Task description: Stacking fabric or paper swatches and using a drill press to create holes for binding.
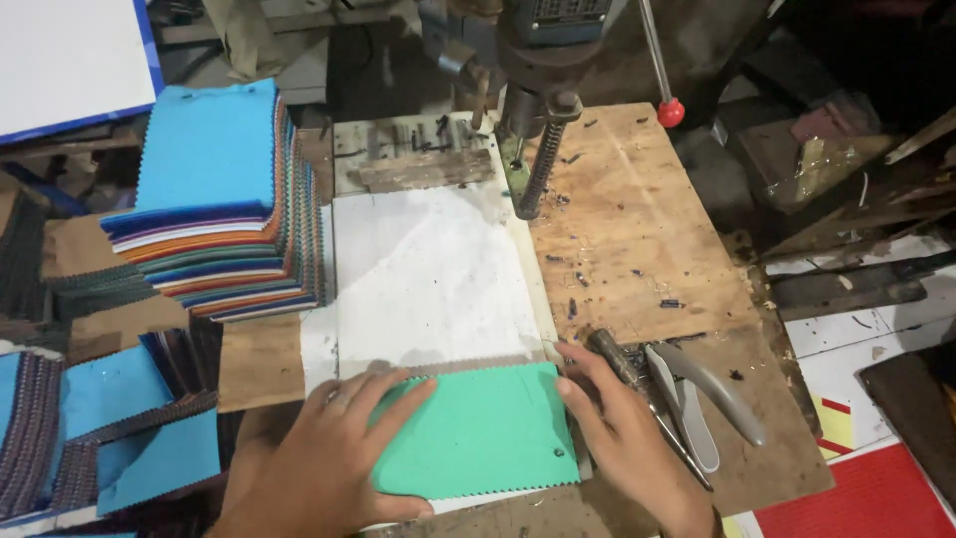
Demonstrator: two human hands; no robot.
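The drill press (538, 60) was cut off at the top edge. Both forearms ran off the bottom edge. The left hand (324, 453) hid the green swatch's (478, 428) left corner. The blue stack (110, 428) was cropped at left.

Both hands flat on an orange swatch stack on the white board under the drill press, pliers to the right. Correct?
Not quite: the swatch stack is green, not orange, per the head view. Left hand and right hand press it; pliers lie right.

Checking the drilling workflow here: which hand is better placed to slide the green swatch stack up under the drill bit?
Probably the left hand: it lies flat across the green swatch stack, while the right hand only touches its edge.
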